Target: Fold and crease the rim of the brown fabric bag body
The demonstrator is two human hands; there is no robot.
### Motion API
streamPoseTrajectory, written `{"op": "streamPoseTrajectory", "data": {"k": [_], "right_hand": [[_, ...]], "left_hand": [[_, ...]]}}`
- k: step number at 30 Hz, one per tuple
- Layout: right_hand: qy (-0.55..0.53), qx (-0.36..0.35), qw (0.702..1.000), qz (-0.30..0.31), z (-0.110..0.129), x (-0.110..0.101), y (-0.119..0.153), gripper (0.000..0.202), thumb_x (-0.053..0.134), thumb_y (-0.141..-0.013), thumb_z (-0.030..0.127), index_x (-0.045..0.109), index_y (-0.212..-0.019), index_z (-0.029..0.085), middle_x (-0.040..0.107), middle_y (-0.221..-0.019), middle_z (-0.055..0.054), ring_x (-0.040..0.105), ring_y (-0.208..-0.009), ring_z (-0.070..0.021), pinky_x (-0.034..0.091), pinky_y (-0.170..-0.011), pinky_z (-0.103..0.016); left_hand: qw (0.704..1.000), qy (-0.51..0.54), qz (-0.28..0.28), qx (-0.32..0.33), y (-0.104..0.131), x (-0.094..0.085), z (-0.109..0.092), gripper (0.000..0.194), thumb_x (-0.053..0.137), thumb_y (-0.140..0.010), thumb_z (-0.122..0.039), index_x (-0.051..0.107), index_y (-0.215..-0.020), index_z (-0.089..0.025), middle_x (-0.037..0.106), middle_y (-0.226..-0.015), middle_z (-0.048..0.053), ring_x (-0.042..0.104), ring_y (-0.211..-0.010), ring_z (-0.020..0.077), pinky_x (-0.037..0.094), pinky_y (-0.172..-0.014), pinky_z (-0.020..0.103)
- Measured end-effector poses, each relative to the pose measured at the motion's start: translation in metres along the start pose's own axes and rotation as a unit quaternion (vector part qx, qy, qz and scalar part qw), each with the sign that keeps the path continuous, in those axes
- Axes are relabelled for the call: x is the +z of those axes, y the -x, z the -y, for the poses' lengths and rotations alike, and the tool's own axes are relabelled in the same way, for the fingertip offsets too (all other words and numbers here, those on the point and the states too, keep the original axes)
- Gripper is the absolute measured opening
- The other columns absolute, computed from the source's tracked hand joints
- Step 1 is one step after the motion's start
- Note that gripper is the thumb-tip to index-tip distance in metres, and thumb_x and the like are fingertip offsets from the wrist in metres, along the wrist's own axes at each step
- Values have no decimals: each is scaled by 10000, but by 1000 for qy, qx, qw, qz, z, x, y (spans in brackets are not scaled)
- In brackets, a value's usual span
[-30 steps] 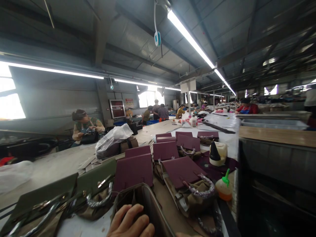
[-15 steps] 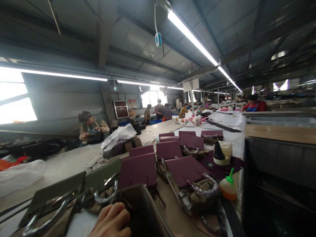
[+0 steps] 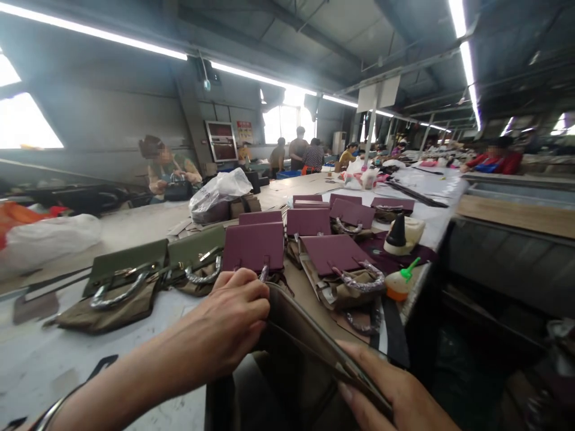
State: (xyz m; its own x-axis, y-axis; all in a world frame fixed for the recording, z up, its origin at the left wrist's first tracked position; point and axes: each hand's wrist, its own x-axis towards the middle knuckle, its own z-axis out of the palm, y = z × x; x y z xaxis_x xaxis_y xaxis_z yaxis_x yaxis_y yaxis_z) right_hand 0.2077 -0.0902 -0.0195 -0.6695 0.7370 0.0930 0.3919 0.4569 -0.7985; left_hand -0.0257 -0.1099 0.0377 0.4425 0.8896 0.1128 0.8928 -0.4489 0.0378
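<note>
Close in front of me is a dark olive-brown handbag (image 3: 291,359), its opening toward me and its inside in shadow. My left hand (image 3: 240,308) is closed on the far upper corner of the bag. Along the bag's right edge, my right hand (image 3: 390,383) pinches the panel, thumb inside and fingers outside. Just beyond stands a bag with a purple flap (image 3: 254,245). Another purple-flapped bag (image 3: 330,251) lies to its right, its handle wrapped in clear plastic. Left of my hands are an olive-green bag (image 3: 130,260) and a second green bag (image 3: 193,245).
On the table's right side are a squeeze bottle (image 3: 399,281) with a green nozzle and a pale tub (image 3: 408,230) with a black cone. A plastic-wrapped bundle (image 3: 220,194) lies farther back. A dark bin (image 3: 516,257) borders the right. Several people work beyond.
My view has tilted down and the bags appear higher. My left hand has moved up and right with the handbag's corner. My right hand has come into view, holding the bag's right edge.
</note>
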Motion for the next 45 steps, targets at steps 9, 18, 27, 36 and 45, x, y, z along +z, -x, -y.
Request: {"op": "streamPoseTrajectory", "data": {"k": [9,18,27,36,45], "right_hand": [[34,53,998,7,4,-4,-3,211,444,-798,235,612,-918,187,637,-763,-24,580,-682,-164,453,-682,-236],[42,78,996,5,9,-5,-14,306,421,-825,370,625,-732,163,592,-627,1,529,-594,-140,446,-622,-215],[-11,92,996,15,-6,-1,-11,332,381,-833,408,593,-808,154,587,-718,-34,536,-673,-160,455,-678,-236],[-16,108,994,10,-9,1,-8,320,367,-834,399,562,-778,152,560,-700,-24,531,-676,-158,443,-657,-227],[29,82,996,1,-12,0,-11,317,366,-828,397,565,-743,166,560,-656,-18,523,-611,-148,442,-647,-218]], "left_hand": [[997,17,-78,1,-15,15,17,126,470,-789,-177,531,-679,-175,472,-1125,42,346,-1043,234,315,-884,407],[993,86,-76,12,-25,20,35,145,492,-798,-196,560,-672,-171,588,-1027,23,460,-971,186,372,-848,319],[992,120,-41,-11,-37,15,36,118,550,-761,-182,587,-650,-168,624,-995,15,530,-925,164,393,-808,260],[993,112,-24,-22,-48,16,33,130,548,-762,-172,588,-639,-158,642,-913,27,561,-864,162,405,-772,239],[997,69,-44,-11,-44,16,35,123,568,-758,-220,608,-648,-183,651,-816,19,567,-832,175,385,-803,289]]}}
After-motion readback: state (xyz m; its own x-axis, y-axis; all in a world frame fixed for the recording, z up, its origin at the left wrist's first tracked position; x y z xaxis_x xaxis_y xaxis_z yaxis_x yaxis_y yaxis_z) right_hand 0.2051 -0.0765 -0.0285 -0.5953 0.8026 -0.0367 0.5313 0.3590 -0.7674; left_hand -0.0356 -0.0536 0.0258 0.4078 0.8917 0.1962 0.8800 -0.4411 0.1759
